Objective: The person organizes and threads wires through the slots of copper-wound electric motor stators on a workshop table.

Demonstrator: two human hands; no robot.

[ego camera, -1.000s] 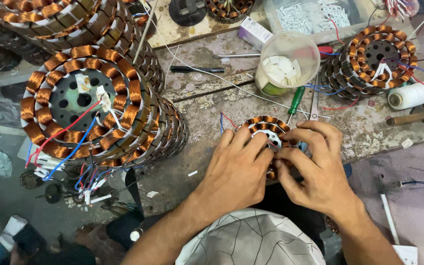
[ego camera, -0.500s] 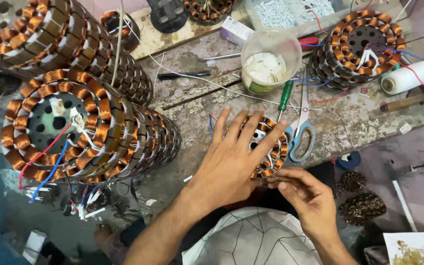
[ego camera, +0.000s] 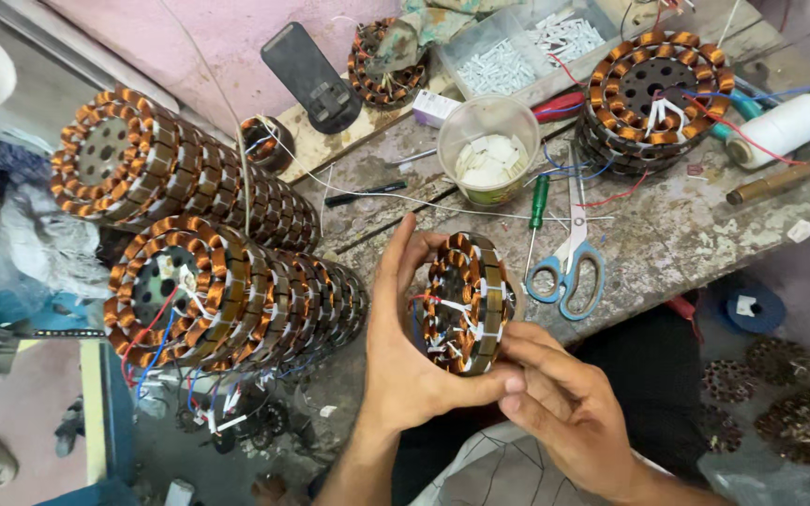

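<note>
Scratched grey workbench (ego camera: 667, 244) lies under everything. Left hand (ego camera: 405, 351) fingers curl around a copper-wound motor coil (ego camera: 466, 305), tilted on edge above the bench's near edge, thumb under its rim. Right hand (ego camera: 564, 412) pinches the coil's lower right side with its fingertips. Blue-handled scissors (ego camera: 569, 267) lie just right of the coil, a plastic cup (ego camera: 489, 150) behind it, stacked coils (ego camera: 227, 290) to its left.

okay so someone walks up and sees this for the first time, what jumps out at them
Dead centre, the left hand and right hand hold a copper-wound stator on edge. To the left lie long stacks of stators; blue-handled scissors lie on the bench just right of the hands.
</note>
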